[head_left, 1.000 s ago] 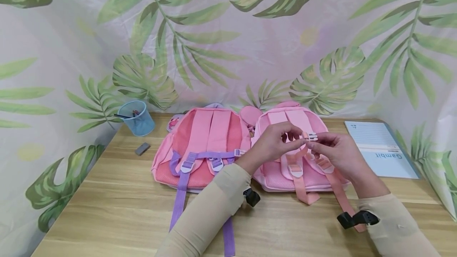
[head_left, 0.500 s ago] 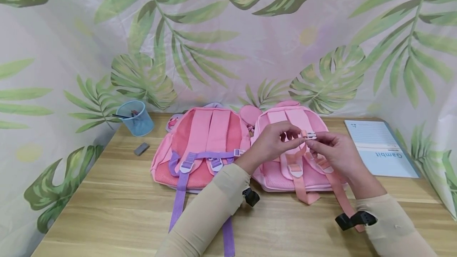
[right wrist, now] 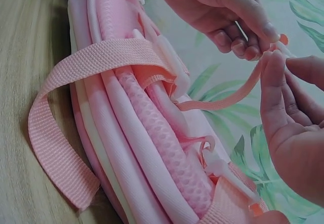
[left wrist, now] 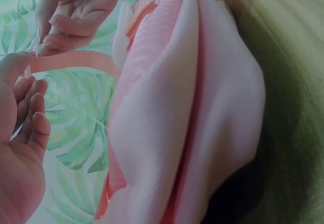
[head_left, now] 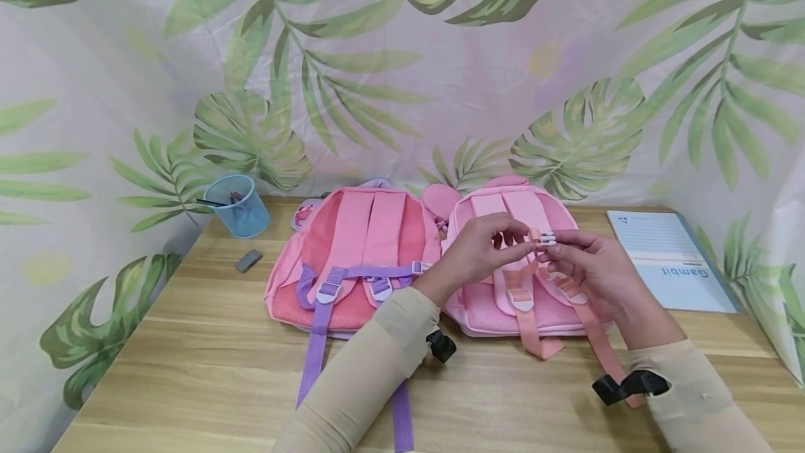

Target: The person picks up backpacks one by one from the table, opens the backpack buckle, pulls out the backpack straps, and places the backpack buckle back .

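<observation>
A white plastic buckle (head_left: 547, 237) with prongs sits on a thin peach strap (right wrist: 223, 104), held above the right-hand pink backpack (head_left: 478, 313). My left hand (head_left: 484, 247) pinches the buckle's strap end between thumb and forefinger. From the other side, my right hand (head_left: 594, 271) has thumb and forefinger at the prongs and pinches them; fingertips partly cover the buckle in both wrist views. Below the hands, wider peach straps (head_left: 530, 331) run through white adjusters and hang over the bag's lower edge.
Left of it lies another pink backpack (head_left: 342, 229) with purple straps (head_left: 319, 341). A blue mesh pen cup (head_left: 247, 212), a grey eraser (head_left: 249, 261) and a small pink case (head_left: 303, 215) are on the left. A notebook (head_left: 673, 278) lies at the right on the wooden table (head_left: 497, 397).
The right hand's fingers have shifted slightly around the prongs, with the forefinger straighter. The left hand keeps its pinch, and the backpacks stay in place.
</observation>
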`<move>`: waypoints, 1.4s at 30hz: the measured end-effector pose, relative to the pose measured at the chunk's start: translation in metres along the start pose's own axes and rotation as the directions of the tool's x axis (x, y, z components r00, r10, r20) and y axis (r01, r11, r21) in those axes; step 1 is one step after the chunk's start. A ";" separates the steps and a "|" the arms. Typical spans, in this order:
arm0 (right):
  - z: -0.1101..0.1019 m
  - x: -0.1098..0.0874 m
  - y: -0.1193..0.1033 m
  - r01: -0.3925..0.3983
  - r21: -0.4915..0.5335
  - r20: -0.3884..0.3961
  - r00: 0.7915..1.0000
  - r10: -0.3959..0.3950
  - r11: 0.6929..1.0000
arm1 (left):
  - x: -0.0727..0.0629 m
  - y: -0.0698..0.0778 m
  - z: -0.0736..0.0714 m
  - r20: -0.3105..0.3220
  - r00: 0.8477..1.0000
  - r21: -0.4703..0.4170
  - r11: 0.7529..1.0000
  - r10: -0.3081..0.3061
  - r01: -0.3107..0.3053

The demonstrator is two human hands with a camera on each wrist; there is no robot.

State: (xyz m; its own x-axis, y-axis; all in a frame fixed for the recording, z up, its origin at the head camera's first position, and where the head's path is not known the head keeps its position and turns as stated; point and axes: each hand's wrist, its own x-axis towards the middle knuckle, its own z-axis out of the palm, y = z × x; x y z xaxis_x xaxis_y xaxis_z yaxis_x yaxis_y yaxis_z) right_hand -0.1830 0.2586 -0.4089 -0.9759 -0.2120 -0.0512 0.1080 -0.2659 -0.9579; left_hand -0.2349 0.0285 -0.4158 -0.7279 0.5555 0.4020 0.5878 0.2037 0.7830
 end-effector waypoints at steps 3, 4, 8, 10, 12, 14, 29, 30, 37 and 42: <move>-0.001 0.000 0.000 0.010 0.017 0.011 1.000 -0.010 1.000 | 0.000 0.000 0.000 0.002 1.000 0.001 1.000 -0.005 0.005; -0.001 0.000 0.001 0.012 0.025 0.017 1.000 -0.012 1.000 | 0.000 -0.001 0.000 0.002 1.000 0.000 1.000 -0.006 0.006; -0.002 0.000 0.001 0.017 0.048 0.031 0.999 -0.019 0.999 | 0.000 -0.001 0.000 0.002 1.000 0.000 1.000 -0.011 0.011; -0.003 -0.001 0.000 0.019 0.044 0.025 0.999 -0.020 0.999 | 0.000 -0.001 0.000 0.003 1.000 0.000 1.000 -0.013 0.013; -0.003 -0.001 0.000 0.031 0.030 0.024 0.999 -0.032 0.999 | 0.000 0.000 0.000 0.007 1.000 -0.002 1.000 -0.012 0.012; -0.003 -0.002 0.000 0.050 0.016 0.031 0.998 -0.051 0.999 | 0.000 0.000 0.000 0.009 1.000 -0.002 1.000 -0.011 0.011; 0.001 -0.006 -0.013 0.025 -0.293 -0.066 0.997 -0.047 0.956 | 0.005 0.005 0.002 0.073 0.994 0.051 0.996 -0.080 0.076; 0.000 -0.006 -0.013 0.018 -0.295 -0.069 0.997 -0.040 0.955 | 0.005 0.005 0.002 0.086 0.991 0.057 0.994 -0.100 0.096; -0.001 -0.004 -0.014 0.034 -0.266 -0.056 0.997 -0.050 0.963 | 0.005 -0.002 0.008 0.183 0.952 0.162 0.963 -0.244 0.215; -0.001 -0.004 -0.014 0.061 -0.209 -0.050 0.996 -0.073 0.976 | 0.004 -0.004 0.013 0.218 0.937 0.194 0.953 -0.273 0.233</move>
State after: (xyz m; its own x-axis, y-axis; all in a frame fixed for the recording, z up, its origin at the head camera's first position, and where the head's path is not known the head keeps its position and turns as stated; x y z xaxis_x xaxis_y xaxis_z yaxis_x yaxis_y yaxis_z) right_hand -0.1812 0.2645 -0.3953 -0.9895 -0.1447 0.0051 0.0060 -0.0760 -0.9971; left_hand -0.2357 0.0398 -0.4238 -0.7655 0.6407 0.0594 0.4593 0.4793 0.7479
